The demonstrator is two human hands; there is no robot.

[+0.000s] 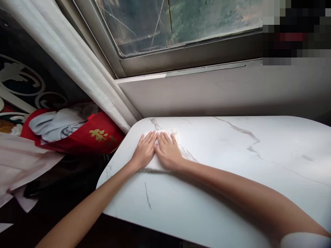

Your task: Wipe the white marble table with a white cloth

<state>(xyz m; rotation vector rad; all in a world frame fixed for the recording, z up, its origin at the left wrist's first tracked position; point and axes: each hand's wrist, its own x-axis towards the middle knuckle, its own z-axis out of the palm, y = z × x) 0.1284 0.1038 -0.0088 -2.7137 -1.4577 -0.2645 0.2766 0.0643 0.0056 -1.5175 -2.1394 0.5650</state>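
Observation:
A folded white cloth (157, 166) lies flat on the white marble-patterned table (219, 155), toward its left end. Both hands press on it from above, side by side. My left hand (144, 150) rests palm down with its fingers stretched out toward the window. Just to its right, my right hand (168, 150) lies flat as well, fingers slightly spread, its thumb touching the left hand. Much of the cloth is hidden under the palms; its near edge and a bit of its far right corner show.
A window (181, 24) in a grey frame stands above the wall behind the table. At the left hangs a white curtain (77, 51). A red bag (103, 134) with gold lettering holds light grey fabric (59, 122). Pale pink cloth (26, 162) hangs at the far left.

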